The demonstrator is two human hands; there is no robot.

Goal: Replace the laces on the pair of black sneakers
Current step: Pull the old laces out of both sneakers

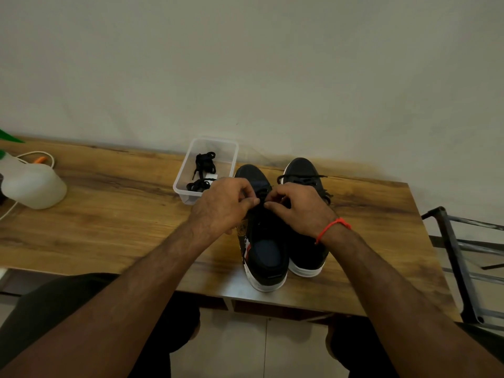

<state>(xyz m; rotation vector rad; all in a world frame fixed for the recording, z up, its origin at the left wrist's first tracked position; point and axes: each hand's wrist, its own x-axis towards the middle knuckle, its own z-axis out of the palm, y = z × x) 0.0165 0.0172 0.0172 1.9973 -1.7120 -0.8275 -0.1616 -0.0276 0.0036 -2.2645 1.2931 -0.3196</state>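
Note:
Two black sneakers with white soles stand side by side on the wooden table, heels toward me. Over the left sneaker my left hand and my right hand meet, each pinching the black lace at the shoe's upper eyelets. The hands hide most of that lacing. The right sneaker lies just beyond, its black lace loose across the tongue. A red thread circles my right wrist. A clear plastic tub to the left of the shoes holds two bundles of black spare laces.
A white plastic spray bottle with a green top and a white cord lie at the table's far left. A dark metal rack stands off the right end. The wall runs close behind the table.

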